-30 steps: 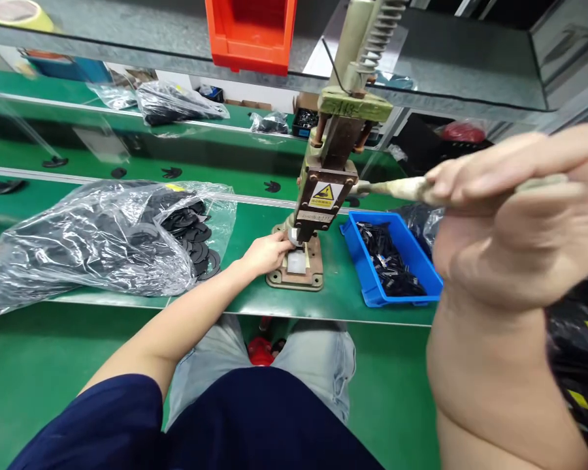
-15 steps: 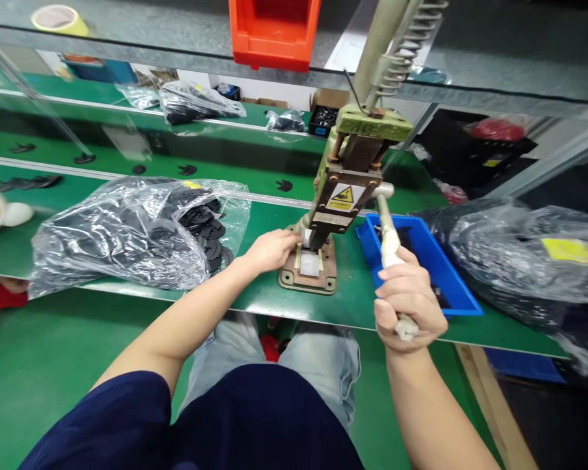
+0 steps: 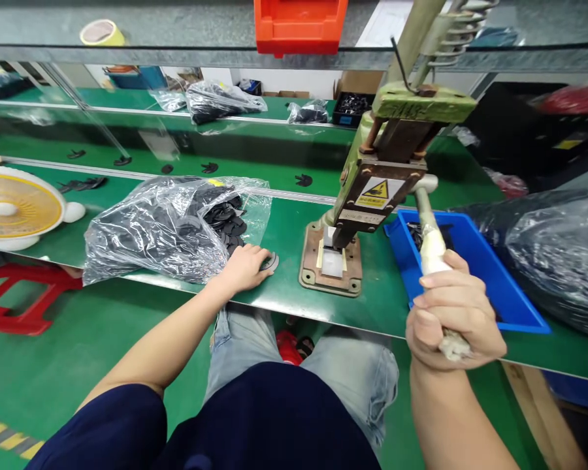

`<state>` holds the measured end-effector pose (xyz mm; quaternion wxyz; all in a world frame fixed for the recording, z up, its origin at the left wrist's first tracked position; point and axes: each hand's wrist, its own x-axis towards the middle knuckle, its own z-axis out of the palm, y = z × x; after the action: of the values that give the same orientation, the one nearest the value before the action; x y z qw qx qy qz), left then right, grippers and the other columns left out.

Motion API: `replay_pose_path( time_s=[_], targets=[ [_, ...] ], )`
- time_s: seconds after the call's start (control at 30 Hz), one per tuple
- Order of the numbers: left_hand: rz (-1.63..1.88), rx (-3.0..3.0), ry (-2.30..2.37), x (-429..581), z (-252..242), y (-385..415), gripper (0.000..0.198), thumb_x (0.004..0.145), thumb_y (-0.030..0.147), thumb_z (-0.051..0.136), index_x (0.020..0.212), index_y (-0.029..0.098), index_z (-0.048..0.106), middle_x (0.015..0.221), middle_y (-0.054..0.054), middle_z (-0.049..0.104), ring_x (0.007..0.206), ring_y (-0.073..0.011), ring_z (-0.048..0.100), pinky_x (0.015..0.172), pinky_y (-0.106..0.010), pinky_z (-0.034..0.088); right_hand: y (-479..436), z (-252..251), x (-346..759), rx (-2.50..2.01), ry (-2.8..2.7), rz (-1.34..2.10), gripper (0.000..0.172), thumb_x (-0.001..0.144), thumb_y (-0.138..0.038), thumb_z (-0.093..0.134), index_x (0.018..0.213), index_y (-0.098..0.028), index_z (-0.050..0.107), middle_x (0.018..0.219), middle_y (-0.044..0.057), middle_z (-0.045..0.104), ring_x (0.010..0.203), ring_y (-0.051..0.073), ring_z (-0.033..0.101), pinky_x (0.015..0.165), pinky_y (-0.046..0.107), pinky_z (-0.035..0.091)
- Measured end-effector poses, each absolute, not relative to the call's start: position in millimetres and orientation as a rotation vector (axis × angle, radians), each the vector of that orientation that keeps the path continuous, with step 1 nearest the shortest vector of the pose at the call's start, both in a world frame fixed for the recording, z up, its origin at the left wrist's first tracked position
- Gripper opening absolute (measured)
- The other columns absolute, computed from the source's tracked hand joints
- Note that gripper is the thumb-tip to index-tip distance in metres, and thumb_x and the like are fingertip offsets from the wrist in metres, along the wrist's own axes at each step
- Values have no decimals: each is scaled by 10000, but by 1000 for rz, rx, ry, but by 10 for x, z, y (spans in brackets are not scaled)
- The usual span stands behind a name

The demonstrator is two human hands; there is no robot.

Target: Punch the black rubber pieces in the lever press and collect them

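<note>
My right hand is wrapped round the pale, taped lever handle of a green hand press. Under the press's ram, a light metal block sits on the brown base plate. Left of the base, my left hand has its fingers bent over a flat dark part with a rounded grey edge, low over the bench. Close behind that hand lies an open clear plastic bag full of similar black flat parts.
Right of the press stands a blue bin with black parts inside, beside a large plastic bag. A white and yellow fan is at the left. An orange bin and a tape roll sit on the overhead shelf.
My left hand has moved left from the press base to beside the bag and now has a flat part under its fingers. My right hand stays on the lever. The view has shifted left.
</note>
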<state>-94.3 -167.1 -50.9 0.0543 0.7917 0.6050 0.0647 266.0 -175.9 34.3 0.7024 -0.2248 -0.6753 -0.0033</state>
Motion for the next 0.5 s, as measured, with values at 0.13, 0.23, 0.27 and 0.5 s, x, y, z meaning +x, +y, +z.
replay_pose_path(
  time_s=[0.13, 0.23, 0.27, 0.5],
  targets=[
    [283, 2280, 1748, -848, -515, -1631, 298, 894, 284, 713, 1154, 212, 587, 935, -52, 723, 930, -268, 662, 829, -377, 478, -1760, 354, 2645, -505, -1506, -6, 187, 747, -253, 667, 606, -246, 544, 602, -47, 601, 718, 175, 655, 1052, 614, 557],
    [411, 2257, 1674, -769, -489, -1607, 88, 929, 269, 628, 926, 232, 548, 889, -36, 659, 851, -218, 639, 776, -335, 475, -1786, 361, 2638, -508, -1505, 9, 174, 743, -226, 664, 618, -238, 544, 625, -46, 605, 743, 175, 659, 1074, 619, 550],
    [487, 2228, 1661, -737, -480, -1592, 117, 938, 275, 605, 870, 234, 519, 884, -34, 647, 845, -208, 634, 764, -326, 474, -1796, 362, 2641, -506, -1513, 14, 169, 743, -215, 662, 622, -234, 545, 636, -47, 610, 753, 172, 663, 1085, 621, 545],
    [796, 1732, 1501, -436, -433, -1311, 281, 845, 369, 753, 836, 220, 516, 685, 55, 558, 621, -122, 536, 566, -235, 386, -1835, 336, 2691, -512, -1554, 37, 154, 774, -197, 676, 663, -229, 575, 703, -54, 632, 825, 162, 687, 1132, 607, 525]
  ],
)
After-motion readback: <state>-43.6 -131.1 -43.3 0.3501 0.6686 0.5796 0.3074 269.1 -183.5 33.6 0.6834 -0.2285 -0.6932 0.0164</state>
